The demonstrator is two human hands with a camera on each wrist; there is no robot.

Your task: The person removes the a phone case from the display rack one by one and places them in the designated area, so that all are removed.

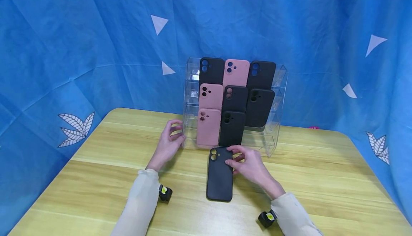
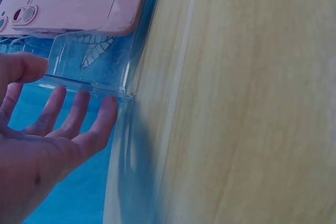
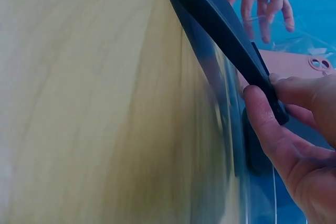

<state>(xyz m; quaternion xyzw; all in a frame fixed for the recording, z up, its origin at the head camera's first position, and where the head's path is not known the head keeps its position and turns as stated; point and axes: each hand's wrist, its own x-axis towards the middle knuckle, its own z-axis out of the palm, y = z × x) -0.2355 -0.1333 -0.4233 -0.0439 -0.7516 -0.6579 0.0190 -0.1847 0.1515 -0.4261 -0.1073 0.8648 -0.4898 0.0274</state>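
Observation:
My right hand point(image 1: 249, 164) pinches the upper right edge of a black phone case point(image 1: 220, 178), its camera cutout at upper left. In the right wrist view the case point(image 3: 223, 27) tilts over the table, thumb and fingers on opposite faces. A clear acrylic display stand point(image 1: 254, 142) stands just beyond, holding pink and black phone cases in stepped rows. My left hand point(image 1: 169, 139) is at the stand's left side. Its fingers are spread and lightly bent, fingertips right at the clear side panel point(image 2: 86, 85) in the left wrist view.
Pink cases point(image 1: 208, 128) and black cases point(image 1: 232, 130) lean side by side on the stand, the right end of its lowest row bare. The wooden table point(image 1: 322, 178) reaches back to a blue curtain point(image 1: 112, 50). Small black cameras point(image 1: 165, 193) sit at both wrists.

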